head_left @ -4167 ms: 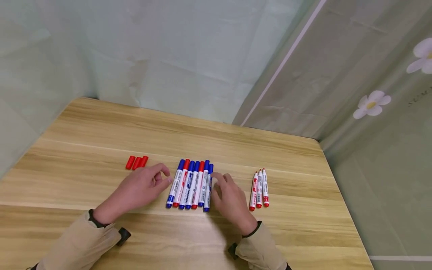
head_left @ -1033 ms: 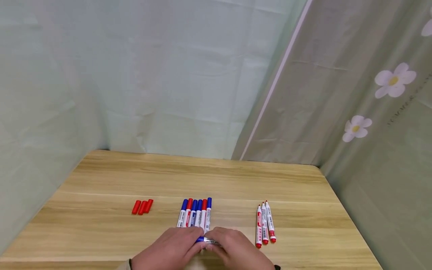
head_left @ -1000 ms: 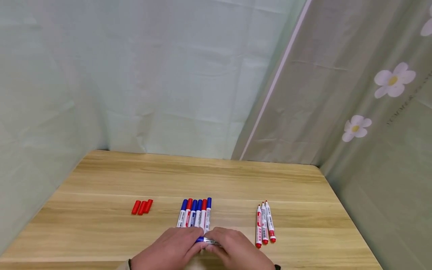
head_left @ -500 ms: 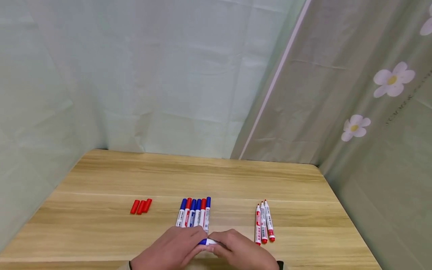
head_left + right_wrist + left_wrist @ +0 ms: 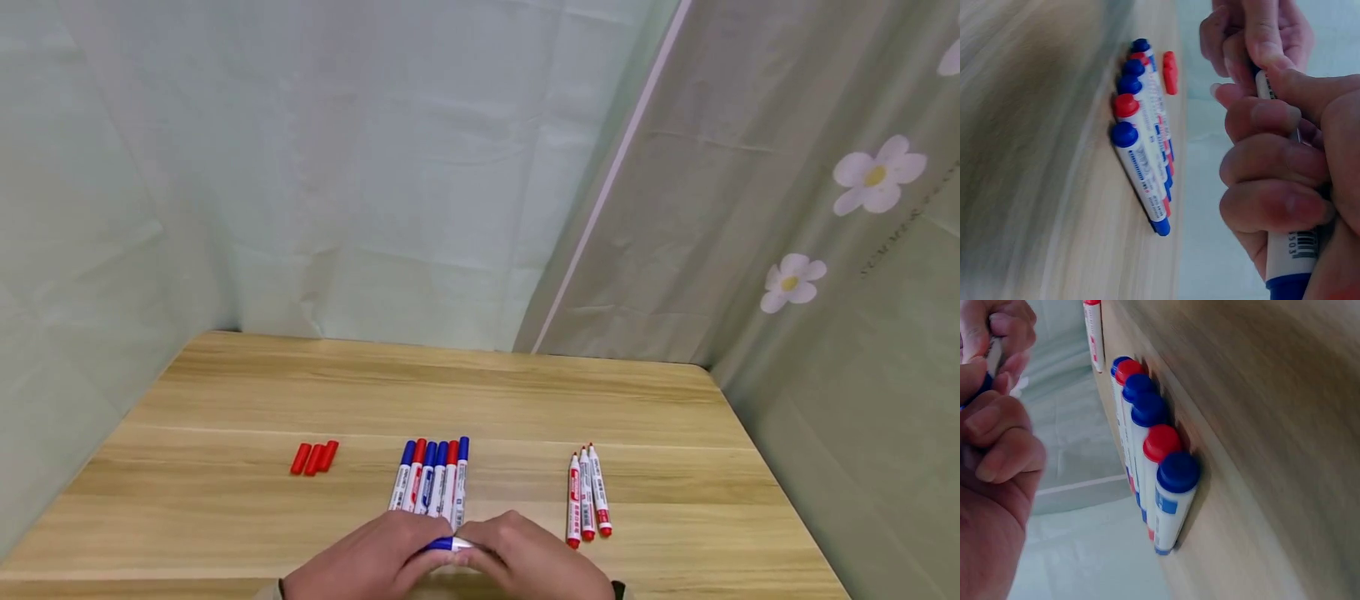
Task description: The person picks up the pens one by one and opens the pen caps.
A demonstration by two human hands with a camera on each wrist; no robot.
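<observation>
Close to me in the head view, both hands meet at one blue marker (image 5: 461, 543) lying crosswise between them. My left hand (image 5: 371, 554) pinches it at the blue cap end. Fingers of my right hand (image 5: 546, 562) curl round the white barrel; in the right wrist view the barcode and blue tail (image 5: 1290, 289) stick out below that fist. Just beyond the hands lies a row of several capped blue and red markers (image 5: 427, 487), side by side, their near ends hidden by the hands in the head view.
Three loose red caps (image 5: 315, 458) lie together on the left of the wooden table (image 5: 480, 392). To the right are three uncapped red markers (image 5: 587, 500), tips pointing away from me. A pale curtain (image 5: 405, 183) hangs behind the table's far edge.
Earlier the hands were apart beside the row; a blue marker from its right end is now held between them. Over the last half second, hands and marker shifted slightly left and nearer.
</observation>
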